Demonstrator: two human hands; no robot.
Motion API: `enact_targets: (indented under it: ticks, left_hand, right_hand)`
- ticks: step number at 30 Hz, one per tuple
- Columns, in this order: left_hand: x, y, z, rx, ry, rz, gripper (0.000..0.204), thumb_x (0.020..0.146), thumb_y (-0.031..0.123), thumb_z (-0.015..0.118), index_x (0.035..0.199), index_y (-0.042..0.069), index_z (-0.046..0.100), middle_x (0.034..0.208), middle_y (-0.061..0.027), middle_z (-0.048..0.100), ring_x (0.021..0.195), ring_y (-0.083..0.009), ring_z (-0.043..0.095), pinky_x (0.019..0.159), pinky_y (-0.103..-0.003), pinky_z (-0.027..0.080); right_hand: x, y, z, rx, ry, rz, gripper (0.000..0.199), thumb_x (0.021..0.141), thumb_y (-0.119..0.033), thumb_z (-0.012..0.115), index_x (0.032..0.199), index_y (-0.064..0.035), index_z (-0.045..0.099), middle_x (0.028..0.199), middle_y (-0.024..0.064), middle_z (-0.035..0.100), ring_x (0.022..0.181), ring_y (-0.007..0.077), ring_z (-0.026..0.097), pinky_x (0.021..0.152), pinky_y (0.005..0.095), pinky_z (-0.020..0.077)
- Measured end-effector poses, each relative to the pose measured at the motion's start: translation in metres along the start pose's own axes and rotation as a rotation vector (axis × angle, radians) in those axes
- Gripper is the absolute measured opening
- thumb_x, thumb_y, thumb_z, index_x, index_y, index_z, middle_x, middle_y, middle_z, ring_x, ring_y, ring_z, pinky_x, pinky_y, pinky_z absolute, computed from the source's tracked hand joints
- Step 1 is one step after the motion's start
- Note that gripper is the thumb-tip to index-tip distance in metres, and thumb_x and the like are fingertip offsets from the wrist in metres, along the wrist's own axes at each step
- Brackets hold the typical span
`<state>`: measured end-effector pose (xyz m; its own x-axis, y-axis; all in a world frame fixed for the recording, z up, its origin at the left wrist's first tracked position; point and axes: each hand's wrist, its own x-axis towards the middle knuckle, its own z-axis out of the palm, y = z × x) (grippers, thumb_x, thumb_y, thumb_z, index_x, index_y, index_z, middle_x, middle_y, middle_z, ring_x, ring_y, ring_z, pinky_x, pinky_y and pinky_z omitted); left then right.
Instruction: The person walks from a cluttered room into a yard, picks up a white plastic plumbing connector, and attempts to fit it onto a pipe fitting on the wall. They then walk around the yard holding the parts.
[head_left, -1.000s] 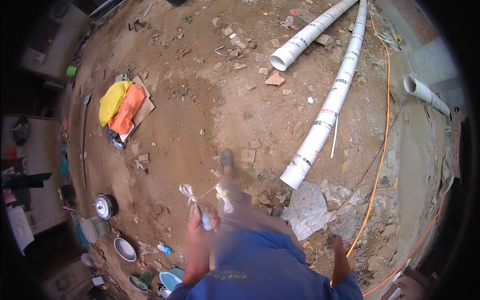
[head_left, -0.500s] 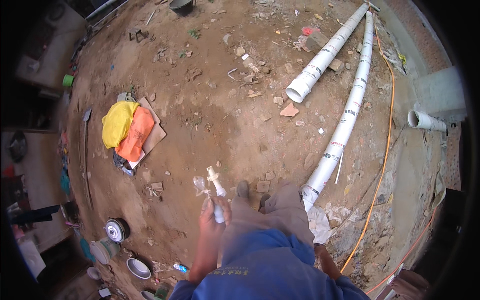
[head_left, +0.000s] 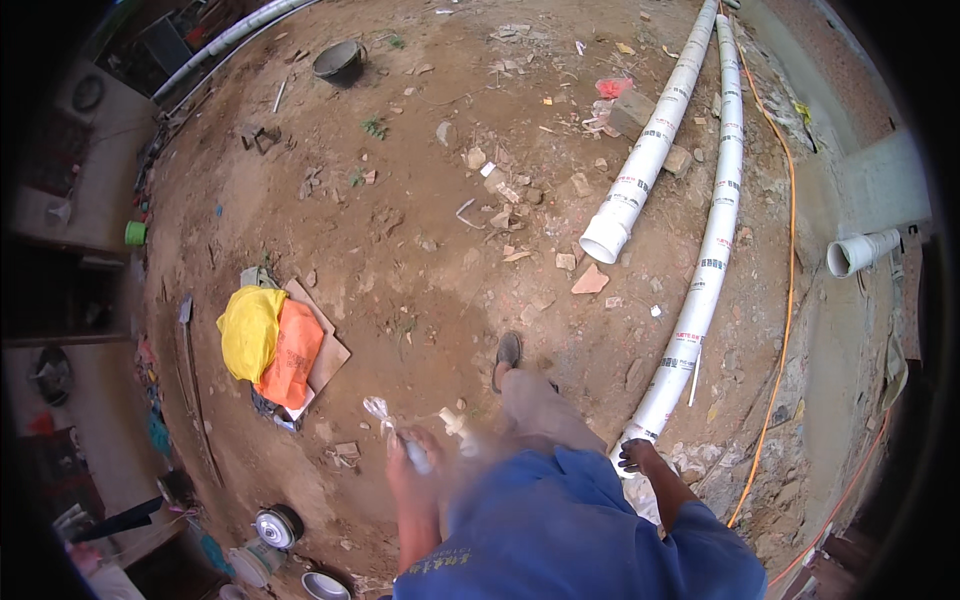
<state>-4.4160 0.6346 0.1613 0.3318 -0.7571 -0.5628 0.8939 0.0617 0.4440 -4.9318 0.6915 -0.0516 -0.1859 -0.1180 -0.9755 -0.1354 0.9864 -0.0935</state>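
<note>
My left hand (head_left: 412, 462) is closed around a small pale bottle (head_left: 416, 457), and a tuft of clear plastic bag (head_left: 377, 408) sticks up beside the fingers. A cream-coloured fitting with a crosspiece (head_left: 452, 420) shows just right of that hand; motion blur hides how it is held. My right hand (head_left: 638, 455) hangs over the near end of a long white pipe (head_left: 690, 330), fingers loosely bent and nothing visible in them. Whether it touches the pipe I cannot tell. A second, wider-mouthed white pipe (head_left: 640, 180) lies to the left of the first.
Yellow and orange bags (head_left: 285, 345) lie on cardboard at left. An orange hose (head_left: 790, 230) runs along the right side by a wall. Broken bricks (head_left: 590, 280) litter the dirt. A black bucket (head_left: 340, 63) stands far off; a lidded pot (head_left: 277, 526) is near left.
The view has shifted as I step, one foot now ahead. My right hand has come out from beside my body, over the pipe's near end. The left hand still holds the bottle.
</note>
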Motion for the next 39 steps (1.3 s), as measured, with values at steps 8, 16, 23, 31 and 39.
enact_targets:
  ticks: [8,16,23,31,39]
  left_hand:
    - [0.138,0.025,0.080,0.164,-0.076,0.031,0.029,0.103,0.035,0.050,0.101,0.007,0.056,0.084,-0.0107,0.052,0.062,-0.0211,0.053,0.042,-0.033,0.046]
    - [0.296,0.059,0.163,0.279,-0.069,-0.068,0.029,0.103,0.036,0.050,0.102,0.007,0.057,0.085,-0.0104,0.053,0.061,-0.0209,0.052,0.043,-0.032,0.046]
    - [0.422,0.069,0.225,0.315,-0.243,-0.227,0.028,0.102,0.036,0.051,0.100,0.009,0.058,0.085,-0.0105,0.054,0.061,-0.0212,0.053,0.043,-0.032,0.047]
    - [0.505,0.013,0.350,0.237,-0.247,-0.464,0.030,0.103,0.037,0.050,0.102,0.007,0.057,0.085,-0.0115,0.055,0.062,-0.0221,0.056,0.042,-0.033,0.047]
    - [0.563,-0.060,0.476,0.230,-0.410,-0.325,0.029,0.103,0.035,0.049,0.102,0.007,0.057,0.085,-0.0097,0.054,0.061,-0.0196,0.053,0.041,-0.032,0.046]
  right_hand:
    - [-0.012,-0.231,0.053,0.038,-0.058,-0.239,0.027,0.097,-0.021,0.059,0.118,-0.0052,0.058,0.102,0.0129,0.067,0.079,0.0279,0.071,0.064,0.0407,0.0579]
    - [-0.006,-0.324,0.111,0.215,0.022,-0.172,0.024,0.097,-0.021,0.057,0.114,-0.0050,0.061,0.095,0.0117,0.066,0.071,0.0244,0.069,0.059,0.0370,0.0557]
    - [-0.025,-0.352,0.157,0.171,0.081,-0.246,0.023,0.095,-0.016,0.057,0.108,-0.0029,0.071,0.085,0.0100,0.069,0.069,0.0175,0.064,0.060,0.0321,0.0519]
    - [0.009,-0.327,0.175,0.266,0.131,-0.125,0.027,0.090,-0.018,0.066,0.107,0.0024,0.069,0.084,0.0120,0.069,0.065,0.0198,0.065,0.054,0.0325,0.0511]
    - [0.074,-0.522,0.068,0.671,-0.018,-0.161,0.026,0.093,-0.023,0.063,0.111,-0.0042,0.061,0.087,0.0088,0.065,0.071,0.0232,0.068,0.057,0.0371,0.0541]
